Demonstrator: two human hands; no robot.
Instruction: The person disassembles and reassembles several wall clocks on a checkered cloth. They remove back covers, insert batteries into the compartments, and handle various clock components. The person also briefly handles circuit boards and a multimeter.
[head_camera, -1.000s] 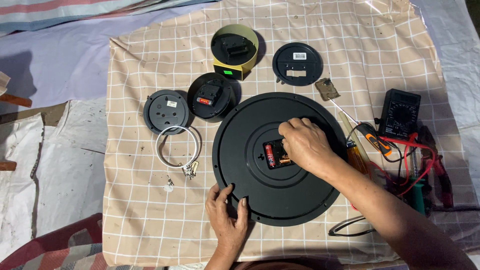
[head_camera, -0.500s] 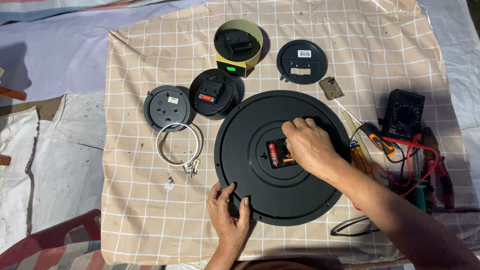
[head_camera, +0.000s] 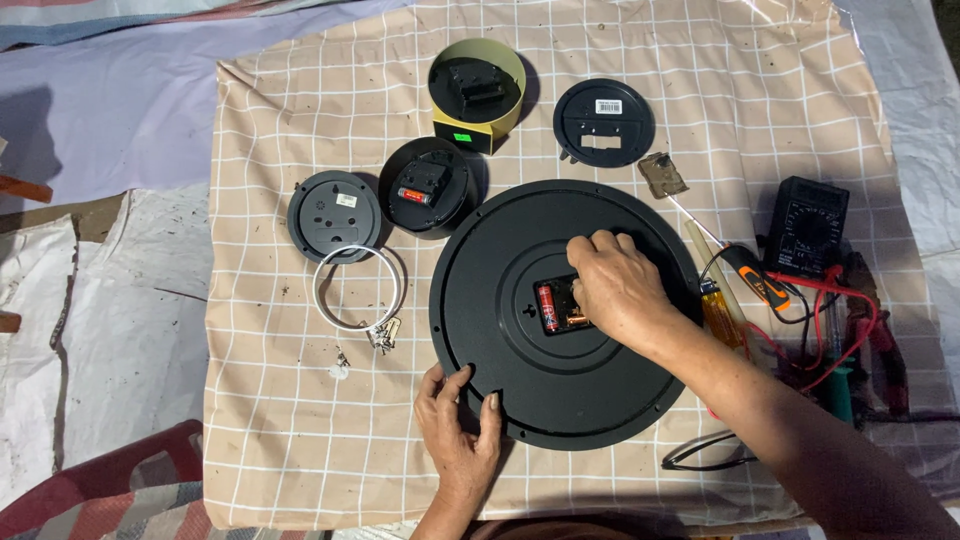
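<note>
A large round black clock back (head_camera: 560, 390) lies face down on the lower middle of a tan checked cloth (head_camera: 270, 420), its square movement (head_camera: 560, 305) set in the centre with a red-ended battery (head_camera: 547, 307) seated at the left of the recess. The right hand (head_camera: 620, 290) rests over the right half of that movement, fingers curled down onto it; whether the fingertips pinch a part or merely press is hidden by the hand itself, so its grip cannot be told. The left hand (head_camera: 458, 430) lies spread on the lower rim of the clock back, thumb and fingers flat, pressing rather than clasping, which steadies the disc. In my judgement the work at the movement is best done with that steadying pressure held even, the right fingers working lightly and square to the recess so that the battery is not dislodged. Outward from the disc: a small black clock (head_camera: 428, 186) with its own battery showing sits just above left, a grey round back cover (head_camera: 333, 215) beside it, and a white ring (head_camera: 358, 290) below that. Farther up stand a yellow-rimmed clock (head_camera: 478, 92) and a black round cover (head_camera: 603, 122). To the right lie an orange-handled screwdriver (head_camera: 755, 280), a black multimeter (head_camera: 806, 225) and red leads (head_camera: 850, 330).
</note>
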